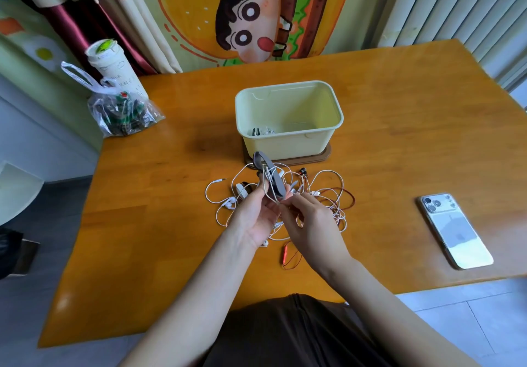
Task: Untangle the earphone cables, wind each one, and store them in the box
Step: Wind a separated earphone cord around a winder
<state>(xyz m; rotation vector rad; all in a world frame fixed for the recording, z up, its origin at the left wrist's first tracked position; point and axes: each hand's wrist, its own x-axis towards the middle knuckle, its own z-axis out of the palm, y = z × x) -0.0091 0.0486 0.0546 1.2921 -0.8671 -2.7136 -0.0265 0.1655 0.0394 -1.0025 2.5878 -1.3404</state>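
**Both hands on one white cable**

Above the tangle [322, 195] on the desk [171, 195], the left hand [253, 218] holds a looped white cable [266, 188] with a grey strap [278, 185]. The right hand [313, 224] pinches its lower end. Both grips are clamped on it. The box [288, 141] stands just behind.

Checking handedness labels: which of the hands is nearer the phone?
Right. The right hand pinches the cable bundle left of the phone, bare table between; the left hand holds the same bundle, even farther left.
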